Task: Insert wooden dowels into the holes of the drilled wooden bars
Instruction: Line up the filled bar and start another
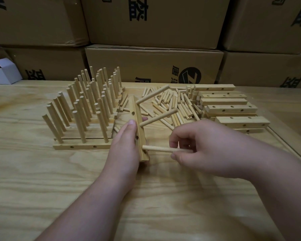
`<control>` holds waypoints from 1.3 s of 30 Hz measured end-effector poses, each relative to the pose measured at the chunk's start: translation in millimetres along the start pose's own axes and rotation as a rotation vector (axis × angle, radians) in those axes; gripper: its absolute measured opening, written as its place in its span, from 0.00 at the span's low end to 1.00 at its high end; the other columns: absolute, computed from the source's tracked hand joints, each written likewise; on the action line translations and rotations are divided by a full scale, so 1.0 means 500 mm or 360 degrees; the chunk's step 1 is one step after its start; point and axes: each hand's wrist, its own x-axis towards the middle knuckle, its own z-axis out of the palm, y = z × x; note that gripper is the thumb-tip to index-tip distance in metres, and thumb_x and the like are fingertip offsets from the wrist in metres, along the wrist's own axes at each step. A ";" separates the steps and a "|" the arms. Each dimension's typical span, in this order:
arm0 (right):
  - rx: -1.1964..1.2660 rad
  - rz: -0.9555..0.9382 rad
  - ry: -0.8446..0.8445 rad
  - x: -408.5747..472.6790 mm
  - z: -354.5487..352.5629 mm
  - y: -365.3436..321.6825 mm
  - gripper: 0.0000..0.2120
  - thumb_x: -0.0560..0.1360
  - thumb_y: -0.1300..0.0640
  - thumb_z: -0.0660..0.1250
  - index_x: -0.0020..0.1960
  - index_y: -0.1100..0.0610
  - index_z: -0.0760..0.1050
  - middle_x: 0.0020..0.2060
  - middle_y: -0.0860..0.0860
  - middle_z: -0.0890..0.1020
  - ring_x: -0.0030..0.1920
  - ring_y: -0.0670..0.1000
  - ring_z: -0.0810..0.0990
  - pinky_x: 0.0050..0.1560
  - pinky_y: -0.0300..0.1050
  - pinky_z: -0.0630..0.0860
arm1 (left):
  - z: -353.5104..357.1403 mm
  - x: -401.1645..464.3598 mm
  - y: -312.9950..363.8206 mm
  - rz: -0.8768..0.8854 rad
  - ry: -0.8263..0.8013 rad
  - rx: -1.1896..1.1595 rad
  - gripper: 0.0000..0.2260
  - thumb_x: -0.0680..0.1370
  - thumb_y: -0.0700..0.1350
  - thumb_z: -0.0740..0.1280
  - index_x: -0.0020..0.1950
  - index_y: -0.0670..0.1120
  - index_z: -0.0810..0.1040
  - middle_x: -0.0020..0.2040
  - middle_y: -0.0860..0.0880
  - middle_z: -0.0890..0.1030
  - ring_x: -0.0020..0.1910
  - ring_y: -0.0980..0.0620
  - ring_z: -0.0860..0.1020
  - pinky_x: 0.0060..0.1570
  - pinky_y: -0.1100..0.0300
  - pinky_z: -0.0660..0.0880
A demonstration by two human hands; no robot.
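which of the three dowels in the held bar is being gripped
The nearest dowel, at the bar's near end: the right hand pinches it. The two farther ones stick out untouched.

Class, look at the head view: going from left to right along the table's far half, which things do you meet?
White box → finished bars with upright dowels → held bar → loose dowels → stacked drilled bars.
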 end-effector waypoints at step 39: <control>-0.0321 0.0106 0.0478 0.000 0.059 -0.067 0.19 0.71 0.30 0.66 0.42 0.44 0.82 0.23 0.44 0.73 0.30 0.42 0.73 0.30 0.40 0.73 | 0.019 -0.024 0.006 0.0124 0.0155 0.0336 0.19 0.80 0.63 0.54 0.44 0.52 0.77 0.36 0.56 0.81 0.39 0.55 0.78 0.45 0.56 0.73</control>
